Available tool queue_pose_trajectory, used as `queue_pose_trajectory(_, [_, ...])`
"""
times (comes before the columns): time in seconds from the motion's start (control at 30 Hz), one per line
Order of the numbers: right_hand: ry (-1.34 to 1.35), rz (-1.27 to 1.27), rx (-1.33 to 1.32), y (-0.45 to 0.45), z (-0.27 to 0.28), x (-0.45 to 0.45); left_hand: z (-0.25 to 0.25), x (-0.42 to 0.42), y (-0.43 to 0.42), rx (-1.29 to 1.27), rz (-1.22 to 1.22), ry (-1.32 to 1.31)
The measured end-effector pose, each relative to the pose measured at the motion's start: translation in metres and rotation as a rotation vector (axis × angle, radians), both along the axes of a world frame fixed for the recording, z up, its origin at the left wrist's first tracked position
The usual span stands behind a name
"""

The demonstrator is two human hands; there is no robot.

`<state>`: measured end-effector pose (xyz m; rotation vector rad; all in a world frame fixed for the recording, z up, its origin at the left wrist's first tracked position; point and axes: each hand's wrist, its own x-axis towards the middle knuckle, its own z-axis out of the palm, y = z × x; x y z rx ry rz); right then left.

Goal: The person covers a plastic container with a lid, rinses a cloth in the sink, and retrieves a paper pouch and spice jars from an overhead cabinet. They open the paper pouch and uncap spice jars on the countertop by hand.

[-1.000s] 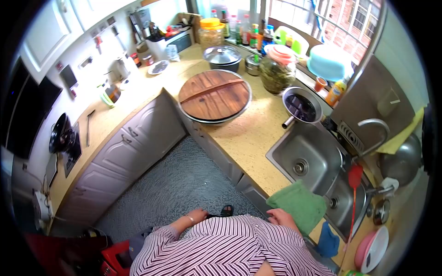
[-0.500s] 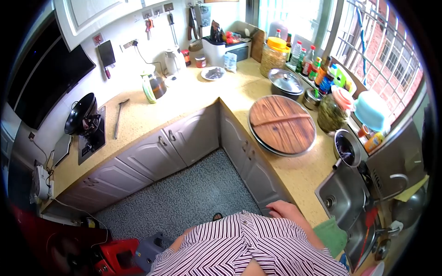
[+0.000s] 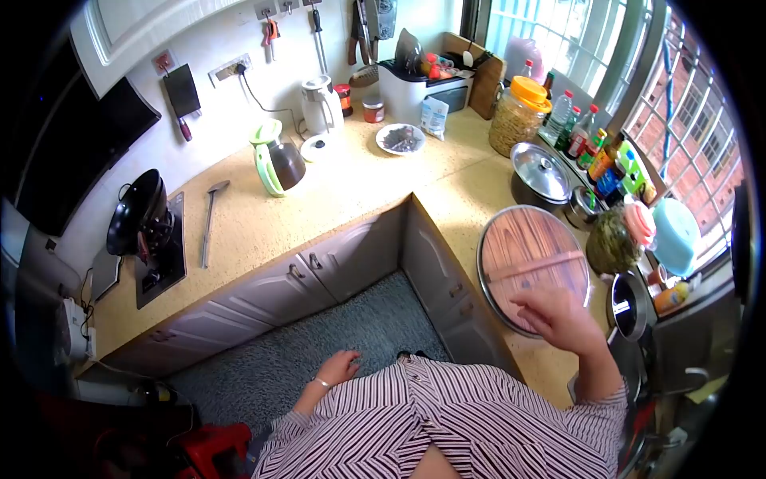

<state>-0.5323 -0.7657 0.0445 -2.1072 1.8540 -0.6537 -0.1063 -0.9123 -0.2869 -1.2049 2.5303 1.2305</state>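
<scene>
My right hand [image 3: 552, 316] hovers over the near edge of the round wooden lid [image 3: 519, 247], close to the bar across it. Its fingers are bent and apart, and nothing shows in them. The lid covers a wide metal-rimmed vessel on the counter. My left hand [image 3: 338, 366] hangs low above the grey floor, by my striped shirt, with its fingers loosely apart and holding nothing. Behind the wooden lid stands a dark pot with a glass lid [image 3: 542, 172], and to its right a jar of greens with a pink top [image 3: 614, 239].
On the left counter [image 3: 231, 231] are a wok [image 3: 137, 211], a long spatula [image 3: 210, 223] and a green-handled jug [image 3: 275, 164]. A plate [image 3: 400, 140], a yellow-lidded jar [image 3: 519, 116] and bottles stand farther back. A pan [image 3: 628, 306] lies right; a red stool [image 3: 214, 447] is at lower left.
The view has turned, bringing the left counter and wooden lid nearer. My right hand has risen from beside my body to above the lid. My left hand shows again at my side.
</scene>
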Motion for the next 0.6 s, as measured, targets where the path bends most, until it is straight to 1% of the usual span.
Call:
queue_pose_trajectory(0.03, [-0.019,0.046,-0.07,-0.021,0.01,-0.005,0.01,0.005,-0.004,0.002,0.068,-0.039])
queue_pose_trajectory(0.07, [0.003,0.056,-0.04,-0.041,0.019,-0.01,0.017,0.01,-0.008,-0.008,0.078,-0.044])
queue_pose_trajectory(0.1, [-0.006,0.062,-0.049,-0.062,0.026,-0.015,0.024,0.018,-0.009,0.027,0.187,-0.046])
queue_pose_trajectory(0.13, [0.046,0.105,-0.094,-0.084,0.032,-0.018,0.028,0.026,-0.011,0.063,0.294,-0.049])
queue_pose_trajectory(0.17, [0.099,0.146,-0.138,-0.106,0.038,-0.019,0.03,0.033,-0.016,0.058,0.297,-0.057])
queue_pose_trajectory(0.2, [0.118,0.206,-0.168,-0.128,0.045,-0.017,0.031,0.037,-0.021,0.115,0.376,-0.069])
queue_pose_trajectory(0.23, [0.115,0.211,-0.168,-0.149,0.047,-0.016,0.033,0.04,-0.027,0.176,0.458,-0.078])
queue_pose_trajectory(0.3, [0.08,0.235,-0.188,-0.188,0.049,-0.011,0.037,0.043,-0.043,0.204,0.486,-0.104])
queue_pose_trajectory(0.37, [0.065,0.247,-0.218,-0.222,0.054,-0.005,0.033,0.05,-0.063,0.234,0.597,-0.053])
queue_pose_trajectory(0.4, [0.042,0.236,-0.244,-0.241,0.055,-0.004,0.051,0.049,-0.073,0.185,0.603,-0.011])
queue_pose_trajectory(0.43, [0.019,0.223,-0.276,-0.258,0.056,-0.001,0.037,0.058,-0.083,0.173,0.602,-0.011])
queue_pose_trajectory(0.47, [-0.047,0.164,-0.234,-0.273,0.06,0.002,0.016,0.068,-0.098,0.104,0.569,0.077])
queue_pose_trajectory(0.5, [-0.037,0.155,-0.275,-0.293,0.067,0.006,0.005,0.072,-0.123,0.025,0.527,0.171])
queue_pose_trajectory(0.57, [-0.116,0.119,-0.389,-0.331,0.078,0.01,0.023,0.064,-0.164,-0.015,0.509,0.192])
queue_pose_trajectory(0.6, [-0.171,0.086,-0.42,-0.35,0.083,0.01,0.041,0.058,-0.182,-0.03,0.485,0.209])
